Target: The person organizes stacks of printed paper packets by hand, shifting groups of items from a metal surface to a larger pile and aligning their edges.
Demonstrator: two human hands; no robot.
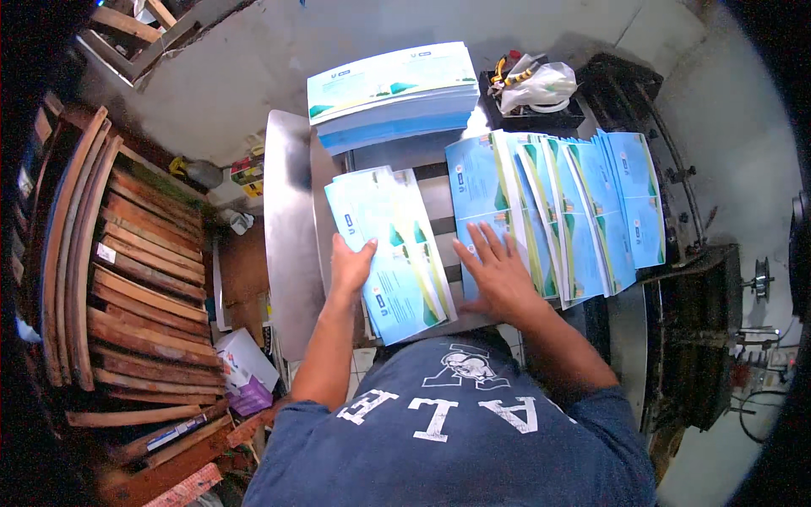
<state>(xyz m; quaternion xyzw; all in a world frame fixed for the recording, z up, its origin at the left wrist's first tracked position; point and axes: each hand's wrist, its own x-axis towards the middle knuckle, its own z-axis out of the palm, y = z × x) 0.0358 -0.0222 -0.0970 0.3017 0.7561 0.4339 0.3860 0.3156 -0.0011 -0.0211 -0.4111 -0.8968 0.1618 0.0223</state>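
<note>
A small stack of blue printed sheets [397, 253] with green and yellow artwork lies in front of me, its edges slightly uneven. My left hand [351, 266] grips the left edge of this stack, thumb on top; the other fingers are partly hidden. To its right lies a fanned-out row of matching sheets [583, 211] in overlapping bundles. My right hand [498, 270] is open, fingers spread, resting by the near left corner of that row. Farther back stands a taller stack of similar sheets [393, 80].
Under the papers is a metal work surface [291, 211] with dark slots. A dark tray [562, 118] at the back holds a plastic bag [541, 84] and yellow-handled tools. Wooden slats [152, 287] fill a rack on the left. Dark machinery [688, 338] stands on the right.
</note>
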